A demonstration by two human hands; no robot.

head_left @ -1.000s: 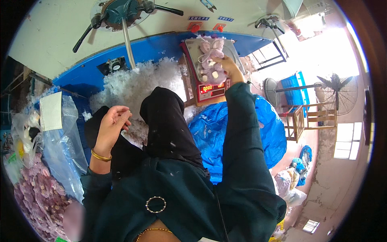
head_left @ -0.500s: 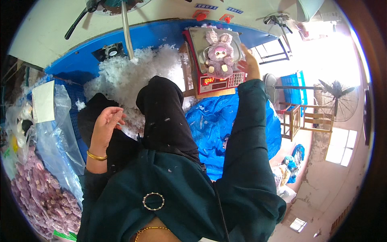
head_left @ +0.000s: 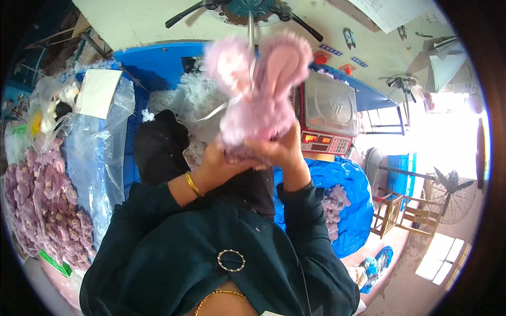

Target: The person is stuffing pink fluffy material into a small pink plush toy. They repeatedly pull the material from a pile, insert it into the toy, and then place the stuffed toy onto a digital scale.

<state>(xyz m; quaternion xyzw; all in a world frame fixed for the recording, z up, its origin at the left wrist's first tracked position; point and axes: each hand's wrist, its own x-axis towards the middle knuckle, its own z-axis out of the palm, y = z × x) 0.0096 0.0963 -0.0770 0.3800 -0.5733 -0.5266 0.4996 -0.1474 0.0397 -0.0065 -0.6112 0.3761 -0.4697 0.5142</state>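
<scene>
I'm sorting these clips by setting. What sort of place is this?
Probably a small soft-toy stuffing workshop. Both hands, left hand and right hand, hold a pink plush rabbit; loose white fibre filling, a weighing scale and bags of purple plush pieces surround them.

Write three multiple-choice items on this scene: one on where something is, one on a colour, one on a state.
1. Where is the weighing scale?
A. behind the raised toy, to its right
B. on the person's lap
C. inside the clear bag

2. What colour is the plush rabbit?
A. green
B. pale pink
C. black

3. How is the plush rabbit held?
A. lying on the scale
B. in the right hand only
C. in both hands, lifted up

Answers:
1. A, the scale sits bare beyond the toy.
2. B, its ears and body are pale pink.
3. C, the left hand and right hand both grip its base.
</scene>
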